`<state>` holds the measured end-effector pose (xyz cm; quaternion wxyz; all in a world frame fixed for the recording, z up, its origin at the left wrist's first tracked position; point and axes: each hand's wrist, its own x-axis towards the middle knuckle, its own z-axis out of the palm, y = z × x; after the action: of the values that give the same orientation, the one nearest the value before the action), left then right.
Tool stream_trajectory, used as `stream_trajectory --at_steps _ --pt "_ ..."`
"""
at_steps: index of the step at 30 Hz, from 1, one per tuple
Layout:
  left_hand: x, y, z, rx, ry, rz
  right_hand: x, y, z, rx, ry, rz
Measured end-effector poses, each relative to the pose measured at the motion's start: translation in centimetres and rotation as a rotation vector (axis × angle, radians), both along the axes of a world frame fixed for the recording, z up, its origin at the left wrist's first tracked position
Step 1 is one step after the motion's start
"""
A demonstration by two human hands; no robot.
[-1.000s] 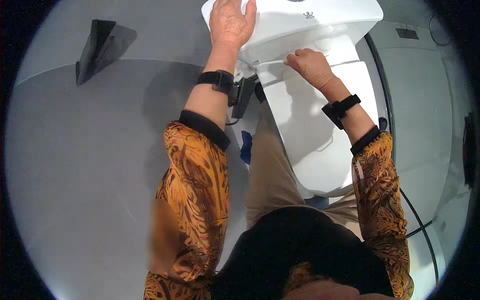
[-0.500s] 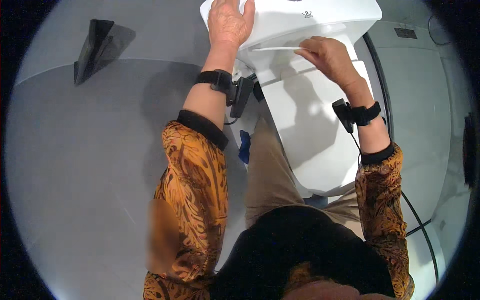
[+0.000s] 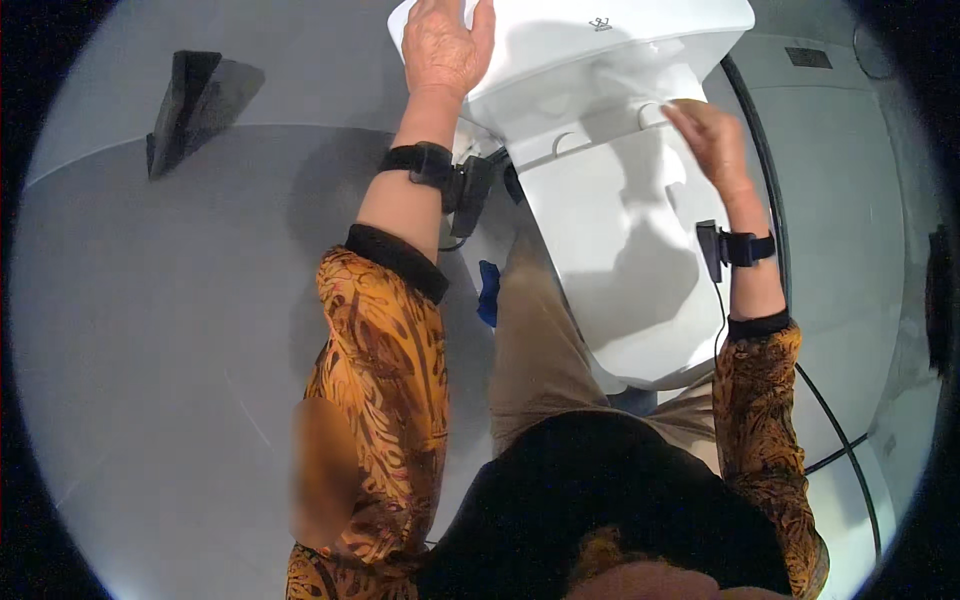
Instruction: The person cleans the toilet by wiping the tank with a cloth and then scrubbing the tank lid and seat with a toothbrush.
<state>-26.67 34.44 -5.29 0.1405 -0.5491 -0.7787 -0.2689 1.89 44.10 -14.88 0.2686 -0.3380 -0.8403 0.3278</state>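
Observation:
My left hand [image 3: 445,50] lies on the left part of the white toilet tank [image 3: 560,50], thumb spread from the fingers; the fingertips run past the top edge of the view. Lower right, my right hand [image 3: 708,138] hangs above the back of the closed toilet lid [image 3: 610,260], beside the right round hinge piece [image 3: 652,115]. Its fingers are bent and pinched together, slightly blurred. What they hold, if anything, does not show against the white. Another curved hinge piece [image 3: 568,143] stands farther left.
A dark wedge-shaped object [image 3: 183,110] stands on the grey surface at the far left. Dark cables [image 3: 840,430] run along the right. A blue item [image 3: 488,293] lies by my left leg. Each wrist wears a strapped black device [image 3: 465,195] with a wire.
My right hand has moved right and toward me. The thin white strip it held can no longer be made out. Both hinge pieces now show. My left hand stays on the tank.

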Motion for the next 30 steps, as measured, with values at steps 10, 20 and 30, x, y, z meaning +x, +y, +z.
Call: stream_trajectory --at_steps 10,20,30 --pt "-0.7 -0.6 -0.1 0.091 0.037 -0.074 -0.6 0.4 1.9 0.019 -0.002 0.086" --pt "-0.3 0.3 -0.9 0.075 0.034 -0.051 3.4 2.8 -2.3 -0.491 0.383 -0.309" --pt "-0.2 0.6 -0.6 0.033 0.022 -0.001 -7.1 -6.3 -3.3 -1.705 1.206 -0.2"
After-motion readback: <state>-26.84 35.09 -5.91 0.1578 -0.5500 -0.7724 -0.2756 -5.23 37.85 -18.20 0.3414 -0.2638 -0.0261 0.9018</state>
